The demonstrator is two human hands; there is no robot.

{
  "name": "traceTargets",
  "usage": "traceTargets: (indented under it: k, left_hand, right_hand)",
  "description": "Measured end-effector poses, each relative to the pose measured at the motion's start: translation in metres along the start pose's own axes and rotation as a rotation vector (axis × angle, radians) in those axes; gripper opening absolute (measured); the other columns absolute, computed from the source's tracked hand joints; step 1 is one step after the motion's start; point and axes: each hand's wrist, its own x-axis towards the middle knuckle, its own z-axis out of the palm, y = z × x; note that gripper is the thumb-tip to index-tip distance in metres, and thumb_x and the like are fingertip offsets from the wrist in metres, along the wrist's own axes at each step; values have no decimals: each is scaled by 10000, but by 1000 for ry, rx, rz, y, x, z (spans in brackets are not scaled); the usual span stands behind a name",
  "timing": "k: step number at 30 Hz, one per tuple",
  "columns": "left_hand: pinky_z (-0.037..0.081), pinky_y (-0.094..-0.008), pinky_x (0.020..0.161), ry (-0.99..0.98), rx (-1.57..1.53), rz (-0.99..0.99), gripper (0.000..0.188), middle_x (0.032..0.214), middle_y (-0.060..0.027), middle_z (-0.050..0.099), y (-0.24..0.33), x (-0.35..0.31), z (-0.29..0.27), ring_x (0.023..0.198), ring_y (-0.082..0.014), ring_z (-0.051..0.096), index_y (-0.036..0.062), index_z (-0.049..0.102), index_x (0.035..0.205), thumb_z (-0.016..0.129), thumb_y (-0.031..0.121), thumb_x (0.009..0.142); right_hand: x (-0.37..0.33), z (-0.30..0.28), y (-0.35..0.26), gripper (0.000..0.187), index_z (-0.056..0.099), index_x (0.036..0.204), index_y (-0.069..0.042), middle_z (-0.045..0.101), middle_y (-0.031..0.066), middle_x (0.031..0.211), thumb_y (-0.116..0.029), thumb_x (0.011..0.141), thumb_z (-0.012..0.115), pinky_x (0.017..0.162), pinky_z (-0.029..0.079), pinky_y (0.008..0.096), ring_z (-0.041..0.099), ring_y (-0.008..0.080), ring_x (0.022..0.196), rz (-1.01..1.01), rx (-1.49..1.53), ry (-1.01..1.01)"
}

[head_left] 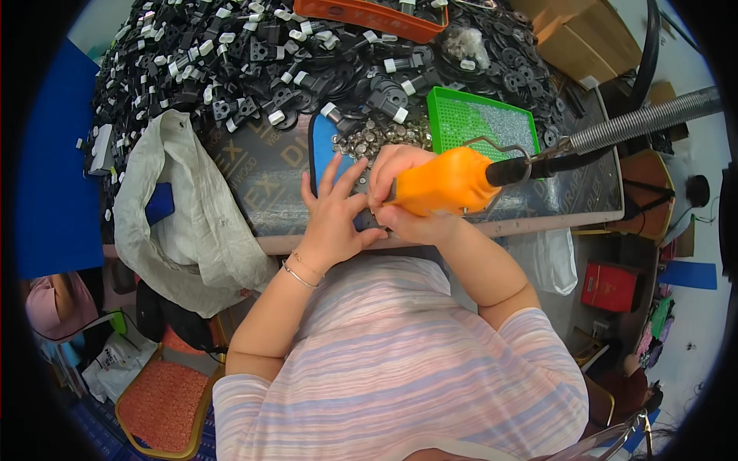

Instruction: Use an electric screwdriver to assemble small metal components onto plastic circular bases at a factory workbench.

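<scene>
My right hand (407, 173) is wrapped round an orange power screwdriver (453, 183), its cord end up to the right and its front end toward the table edge. My left hand (334, 219) is beside it, three fingers spread and raised. Its thumb and index finger curve round a small dark spot at the driver's front end. What they hold there is hidden. Just beyond my hands, a pile of small metal fasteners (373, 140) lies partly on a blue mat (323, 138).
A green perforated tray (446, 127) holds small silvery pieces. Black parts with white tips (254, 58) are heaped behind, below an orange tray (377, 24). A pale cloth sack (146, 223) hangs at left. A coiled spring hose (646, 119) crosses at right.
</scene>
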Motion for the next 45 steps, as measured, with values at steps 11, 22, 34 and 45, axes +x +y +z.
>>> traceTargets:
  k: [11, 22, 34, 45]
  left_hand:
    - [26, -643, 1020, -43, 9, 42, 431, 1416, -64, 354, 14, 6, -3, 1367, -326, 170, 129, 682, 930, 810, 313, 562]
    - [20, -598, 1037, -2, 83, 89, 402, 1403, -63, 372, 21, 8, 18, 1355, -314, 201, 153, 694, 934, 797, 320, 584]
    - [12, -597, 1034, 11, 59, 51, 570, 1381, -104, 390, 21, 5, 19, 1343, -306, 228, 88, 656, 1009, 793, 422, 568]
    - [6, -596, 1033, -32, 24, 28, 543, 1382, -107, 385, 19, 4, 18, 1346, -310, 221, 93, 648, 1026, 788, 394, 596]
  right_hand:
    - [-7, -43, -5, 256, 552, 872, -40, 530, 85, 838, -158, 748, 744, 574, 460, 284, 560, 169, 631, -50, 573, -91]
    - [1, -45, -18, 297, 581, 865, -45, 540, 91, 818, -230, 723, 765, 564, 463, 259, 548, 150, 630, -129, 380, -230]
    - [-15, -114, -9, 199, 518, 923, 14, 547, 125, 860, 47, 742, 594, 561, 481, 258, 555, 157, 609, -185, 177, 604]
    - [-24, -127, -8, 187, 514, 927, 12, 534, 130, 864, -2, 756, 590, 587, 458, 309, 529, 184, 615, -153, 55, 651]
